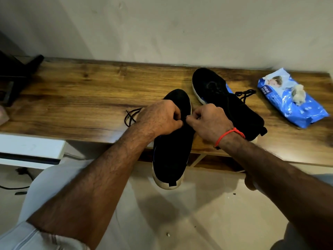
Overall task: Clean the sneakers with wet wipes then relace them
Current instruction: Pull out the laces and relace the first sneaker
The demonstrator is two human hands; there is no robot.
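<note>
A black sneaker (pixel 172 152) with a white sole lies toe-away, its heel hanging over the front edge of the wooden table (pixel 81 98). Over its lace area my left hand (pixel 159 118) and my right hand (pixel 210 121) each pinch a bit of black lace, fingertips almost meeting. A loose loop of that lace (pixel 130 116) trails left of my left hand. The second black sneaker (pixel 227 101) rests behind to the right, its tied lace ends (pixel 246 93) spilling out sideways.
A blue wet-wipe pack (pixel 290 103) lies at the table's right end with a crumpled used wipe (pixel 298 95) on top. Dark objects (pixel 14 76) occupy the table's far left corner. A white shelf (pixel 30 148) sits below left; a wall runs behind.
</note>
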